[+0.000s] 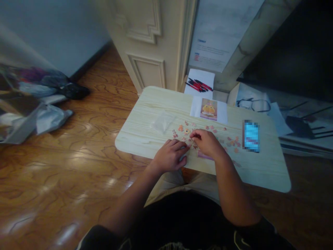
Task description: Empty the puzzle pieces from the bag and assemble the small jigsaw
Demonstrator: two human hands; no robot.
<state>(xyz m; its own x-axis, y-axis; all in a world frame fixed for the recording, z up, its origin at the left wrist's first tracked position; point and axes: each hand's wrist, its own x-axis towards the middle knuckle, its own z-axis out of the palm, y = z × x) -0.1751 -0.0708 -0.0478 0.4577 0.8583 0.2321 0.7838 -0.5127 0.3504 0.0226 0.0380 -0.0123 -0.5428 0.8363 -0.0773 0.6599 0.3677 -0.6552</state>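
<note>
Small orange and pink jigsaw puzzle pieces (186,131) lie scattered on the pale wood-grain table (137,121) around my hands. My right hand (205,141) pinches a small puzzle piece between thumb and forefinger, though the fingers partly hide it. To its left, my left hand (171,155) rests on the table near the front edge, fingers stretched toward the pieces and nothing visible in it. A pinkish-purple strip (205,155), perhaps a joined part of the puzzle, shows partly under my right wrist. More loose pieces (234,141) are spread to the right of my right forearm.
A sheet with a pumpkin picture (208,109) lies at the table's back edge. Beyond it, red and black pens (199,85) rest on white paper. A clear plastic bag (163,122) is at left, a phone (251,136) at right. Glasses (256,105) sit behind the table.
</note>
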